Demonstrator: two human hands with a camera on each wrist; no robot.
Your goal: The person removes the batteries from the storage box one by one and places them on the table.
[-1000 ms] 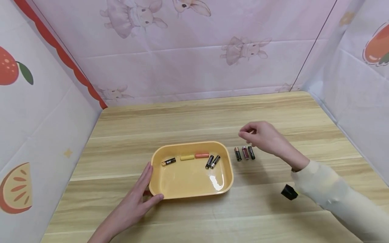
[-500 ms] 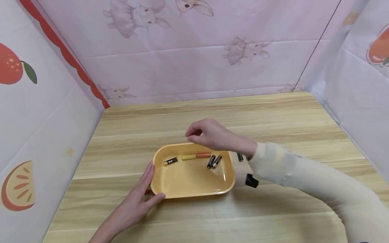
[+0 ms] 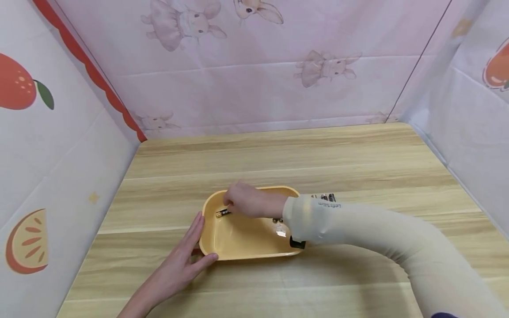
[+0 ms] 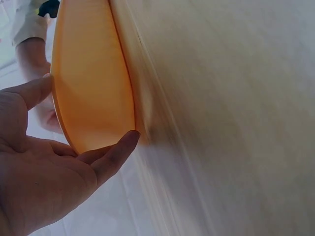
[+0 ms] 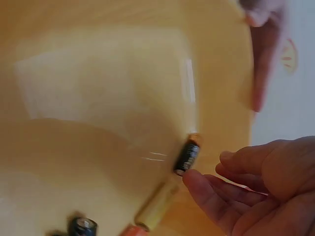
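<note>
A yellow tray (image 3: pixel 242 245) stands on the table. My left hand (image 3: pixel 172 271) grips its near left corner, thumb at the rim and fingers along the outer wall. My right hand (image 3: pixel 247 201) is inside the tray by the far left. In the right wrist view, its thumb and index finger are apart, and the index fingertip meets the end of a black battery with a copper tip (image 5: pixel 187 156). Beside that lie a yellow battery (image 5: pixel 156 205) and a red battery (image 5: pixel 134 231). Dark batteries (image 5: pixel 82 226) at the tray's right are partly hidden by my right arm.
Outside the tray, to its right, a few batteries (image 3: pixel 324 197) lie in a row, partly covered by my right sleeve (image 3: pixel 358 227). The wooden table (image 3: pixel 254 154) meets a pink cloth wall at the back and white cloth walls at the sides.
My right hand has moved left from above the row of batteries, over the tray's far rim, and down into the tray. My left hand has kept its place on the tray.
</note>
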